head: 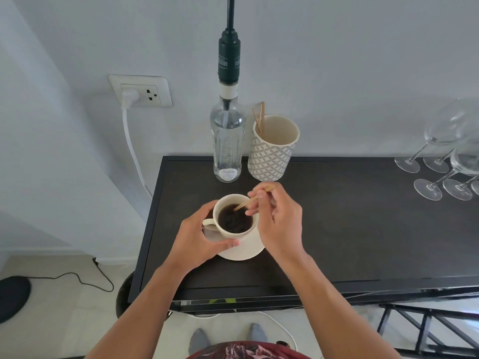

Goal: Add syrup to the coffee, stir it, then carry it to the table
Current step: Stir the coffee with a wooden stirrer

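Cream-glazed cup (pixel 234 218) of dark coffee on its saucer (pixel 246 248), frame centre, black sideboard (pixel 363 229): stirring apparently under way, carrying not yet done. Left hand (pixel 197 239) wraps the cup; right hand (pixel 278 216) pinches a wooden stirrer (pixel 252 199) dipped in. Syrup bottle (pixel 226 141) stands upright behind.

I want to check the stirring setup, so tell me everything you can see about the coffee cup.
The cream ceramic coffee cup stands upright on a matching cream saucer on the black tabletop. It is round with a loop handle on its left side and holds dark coffee well below the rim. The left hand cradles its handle side. The right hand pinches a thin wooden stir stick whose tip dips into the coffee.
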A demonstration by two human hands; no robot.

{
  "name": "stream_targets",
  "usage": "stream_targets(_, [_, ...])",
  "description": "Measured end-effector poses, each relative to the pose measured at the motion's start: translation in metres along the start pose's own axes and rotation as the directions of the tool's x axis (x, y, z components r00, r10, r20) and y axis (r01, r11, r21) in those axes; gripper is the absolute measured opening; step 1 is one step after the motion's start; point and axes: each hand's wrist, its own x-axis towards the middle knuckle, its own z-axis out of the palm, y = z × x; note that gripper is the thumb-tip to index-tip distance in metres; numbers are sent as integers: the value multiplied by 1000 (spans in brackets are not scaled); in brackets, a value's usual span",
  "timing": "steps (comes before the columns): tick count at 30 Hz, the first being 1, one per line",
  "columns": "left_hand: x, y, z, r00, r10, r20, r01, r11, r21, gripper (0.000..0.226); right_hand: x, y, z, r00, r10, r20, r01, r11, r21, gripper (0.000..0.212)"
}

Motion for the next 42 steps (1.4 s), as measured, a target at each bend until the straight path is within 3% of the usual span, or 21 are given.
stream_targets(4, [0,0,0,1000,-9,-1,9,1000,6,83,3,6,-15,995,40,-93,-44,998,-47,19])
stream_targets(11, [0,1,-1,1000,-8,2,8,1000,29,82,0,4,-26,973,150,-174,-148,989,23,16])
stream_targets(17, [0,-1,0,1000,-15,-4,15,999,38,86,5,4,-37,903,346,-255,-303,933,194,21])
stream_targets(21, [0,-1,0,1000,-19,-4,20,999,49,86,7,0,-39,854,439,-280,-330,872,360,21])
stream_targets(31, [0,1,0,1000,-27,4,27,999,24,83,-12,2,-27,898,378,-226,-326,916,234,20])
stream_targets(42, [-1,1,-1,1000,-21,3,20,999,31,84,-2,15,-57,834,430,-346,-306,882,357,25])
